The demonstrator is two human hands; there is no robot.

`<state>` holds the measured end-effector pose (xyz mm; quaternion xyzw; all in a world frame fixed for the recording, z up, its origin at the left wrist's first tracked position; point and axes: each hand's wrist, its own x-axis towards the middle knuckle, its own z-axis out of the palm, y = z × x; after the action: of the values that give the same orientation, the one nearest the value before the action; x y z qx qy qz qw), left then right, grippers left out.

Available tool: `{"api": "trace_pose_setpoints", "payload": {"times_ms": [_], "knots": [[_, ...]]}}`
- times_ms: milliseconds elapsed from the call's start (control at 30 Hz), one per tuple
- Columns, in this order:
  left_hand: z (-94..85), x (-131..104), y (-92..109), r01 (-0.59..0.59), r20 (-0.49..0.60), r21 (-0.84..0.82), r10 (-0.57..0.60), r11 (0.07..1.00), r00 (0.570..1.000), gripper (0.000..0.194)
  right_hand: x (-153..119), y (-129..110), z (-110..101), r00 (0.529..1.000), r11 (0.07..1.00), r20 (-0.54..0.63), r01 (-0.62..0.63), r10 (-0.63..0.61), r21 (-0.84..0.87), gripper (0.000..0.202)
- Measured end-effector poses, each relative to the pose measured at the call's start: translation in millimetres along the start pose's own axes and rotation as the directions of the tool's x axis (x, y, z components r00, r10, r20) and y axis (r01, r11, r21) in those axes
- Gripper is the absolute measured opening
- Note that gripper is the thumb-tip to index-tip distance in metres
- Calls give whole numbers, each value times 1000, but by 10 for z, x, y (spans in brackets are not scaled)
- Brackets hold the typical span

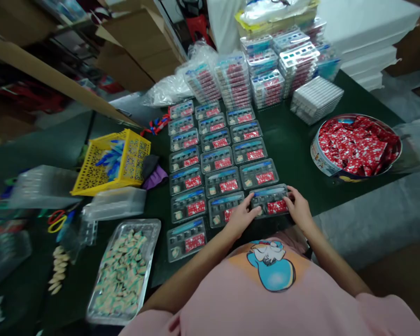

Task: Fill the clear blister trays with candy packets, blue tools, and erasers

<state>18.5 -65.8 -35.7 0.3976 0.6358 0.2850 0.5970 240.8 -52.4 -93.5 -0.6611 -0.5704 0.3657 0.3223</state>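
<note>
A clear plastic blister tray [269, 195] lies at the near end of the right-hand row, held at its two sides. My left hand [242, 217] grips its left edge with thumb and fingers. On the opposite edge, my right hand [298, 208] is closed, its fingertips touching the red packet [277, 206] in the tray. A blue pen-like item lies along the tray's far side. Similar filled trays [223, 181] stand in three rows ahead and to the left, each with a red packet and a small pale piece.
Right: a round tin [317, 156] of red packets and a stack of empty-looking trays [318, 99]. Behind: stacked filled trays [233, 81]. Left: a yellow basket [135, 161] with blue items, a foil tray [153, 233] of pale-green pieces, scissors [57, 220] and clear boxes [115, 204].
</note>
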Motion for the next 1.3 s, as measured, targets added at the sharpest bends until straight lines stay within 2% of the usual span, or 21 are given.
{"api": "trace_pose_setpoints", "payload": {"times_ms": [133,267,367,467,600,733,833,1067,1200,1300], "knots": [[75,-89,26,29,17,-123,-27,992,1000,73,-64,-27,-41,999,999,-54,2,1,44,45],[0,-58,113,-91,-73,-146,81,985,994,66,79,-215,-100,996,994,-86,31,-23,101,45],[-113,134,245,-184,-177,-121,161,976,971,67,369,-391,-15,987,989,-122,114,-102,91,47],[-187,417,348,-200,-236,-69,179,977,955,74,686,-495,182,973,983,-145,184,-178,23,48],[-219,721,341,-162,-244,6,158,987,957,79,928,-499,404,970,977,-143,182,-197,-110,48],[-227,844,285,-193,-205,5,190,981,960,78,982,-459,445,983,967,-89,135,-157,-214,49],[-195,859,284,-213,-165,-61,200,975,966,80,960,-431,413,987,979,-54,142,-151,-146,52],[-57,673,256,-145,-171,-196,112,970,979,79,778,-458,244,992,994,-108,79,-70,79,52],[-183,666,394,-271,-213,-142,238,952,948,77,929,-674,207,987,979,-121,127,-108,160,52],[-356,905,604,-346,-273,-114,305,931,912,77,1247,-859,313,975,967,-146,190,-166,168,52]]}}
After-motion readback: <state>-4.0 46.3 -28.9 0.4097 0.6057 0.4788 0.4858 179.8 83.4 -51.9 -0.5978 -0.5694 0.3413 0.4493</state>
